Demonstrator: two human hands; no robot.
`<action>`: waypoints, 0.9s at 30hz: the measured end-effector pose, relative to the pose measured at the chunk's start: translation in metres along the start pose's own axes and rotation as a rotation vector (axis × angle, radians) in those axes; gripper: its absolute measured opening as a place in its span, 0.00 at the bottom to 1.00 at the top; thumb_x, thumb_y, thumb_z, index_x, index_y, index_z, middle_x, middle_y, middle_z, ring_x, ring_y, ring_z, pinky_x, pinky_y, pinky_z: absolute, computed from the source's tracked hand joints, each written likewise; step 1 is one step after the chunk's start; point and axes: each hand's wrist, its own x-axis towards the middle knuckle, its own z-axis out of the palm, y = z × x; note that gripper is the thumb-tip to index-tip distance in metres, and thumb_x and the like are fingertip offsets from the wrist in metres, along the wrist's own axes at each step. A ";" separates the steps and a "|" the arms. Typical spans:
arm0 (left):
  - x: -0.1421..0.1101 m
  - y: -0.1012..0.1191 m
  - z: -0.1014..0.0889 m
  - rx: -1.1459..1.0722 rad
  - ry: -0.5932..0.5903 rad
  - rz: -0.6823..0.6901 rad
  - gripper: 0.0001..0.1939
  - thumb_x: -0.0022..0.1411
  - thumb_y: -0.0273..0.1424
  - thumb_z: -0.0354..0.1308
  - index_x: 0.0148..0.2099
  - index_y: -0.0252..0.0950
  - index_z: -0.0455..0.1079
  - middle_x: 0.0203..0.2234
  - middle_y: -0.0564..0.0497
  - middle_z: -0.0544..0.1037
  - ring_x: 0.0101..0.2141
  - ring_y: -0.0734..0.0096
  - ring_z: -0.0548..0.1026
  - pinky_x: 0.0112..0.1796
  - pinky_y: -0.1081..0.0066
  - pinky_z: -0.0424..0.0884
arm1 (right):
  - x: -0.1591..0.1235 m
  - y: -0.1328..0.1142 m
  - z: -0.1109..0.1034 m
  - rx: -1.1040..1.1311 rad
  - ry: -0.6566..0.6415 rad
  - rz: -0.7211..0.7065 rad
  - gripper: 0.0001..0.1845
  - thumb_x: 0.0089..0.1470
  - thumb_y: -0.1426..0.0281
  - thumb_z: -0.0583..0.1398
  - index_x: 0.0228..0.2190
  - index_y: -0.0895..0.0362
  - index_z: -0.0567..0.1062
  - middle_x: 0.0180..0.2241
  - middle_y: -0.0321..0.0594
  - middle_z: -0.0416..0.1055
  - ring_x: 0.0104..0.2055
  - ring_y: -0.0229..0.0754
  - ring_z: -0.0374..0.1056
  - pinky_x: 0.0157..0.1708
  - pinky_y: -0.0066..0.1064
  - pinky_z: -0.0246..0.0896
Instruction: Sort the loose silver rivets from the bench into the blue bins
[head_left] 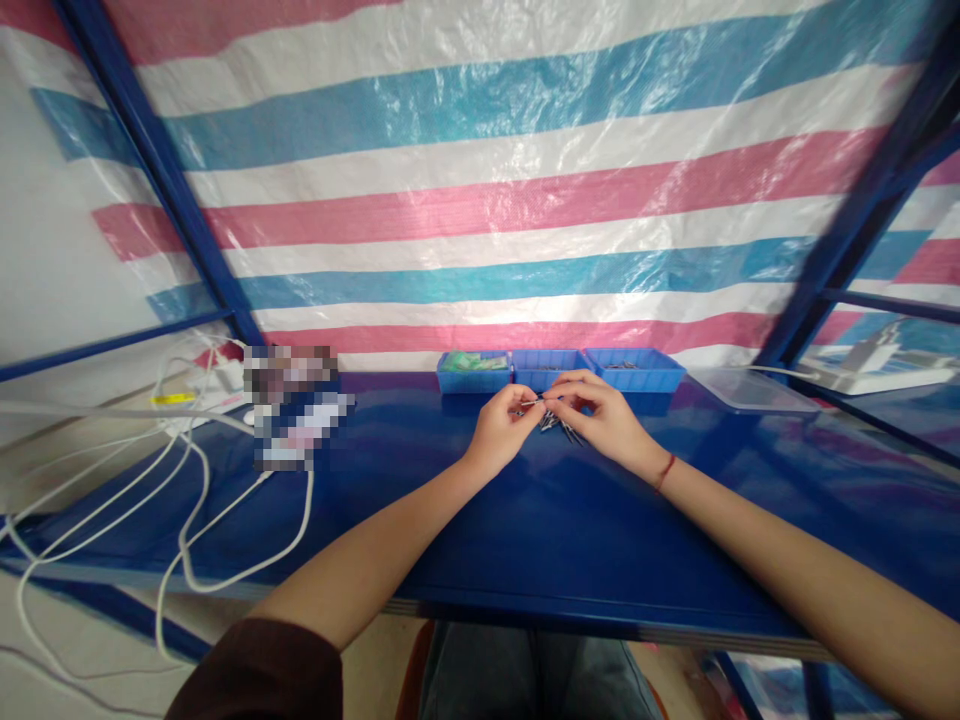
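Note:
My left hand (507,424) is closed in a pinch on a thin, light-coloured stick-like piece (531,402), too small to name by kind. Fingertip to fingertip with it, my right hand (600,416) is also pinched, at the piece's right end; whether it grips this piece or another small one cannot be made out. Below and between both hands, a loose pile of thin dark and silver metal pieces (571,434) lies on the blue table (480,540), partly hidden by my fingers.
Three blue bins stand along the back: one with green packets (474,380), a middle bin (551,358) and a right bin (637,378) with small metal pieces. A clear plastic lid (754,390) lies right. White cables (199,480) trail left beside a blurred-out item (304,430). A striped sheet (480,190) hangs behind.

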 end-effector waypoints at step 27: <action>0.001 0.001 -0.005 0.465 -0.100 0.050 0.09 0.60 0.34 0.52 0.40 0.36 0.69 0.33 0.50 0.77 0.38 0.67 0.73 0.44 0.66 0.66 | 0.016 0.121 -0.077 -0.365 0.333 0.633 0.19 0.49 0.58 0.53 0.29 0.60 0.76 0.25 0.44 0.73 0.20 0.40 0.66 0.28 0.37 0.62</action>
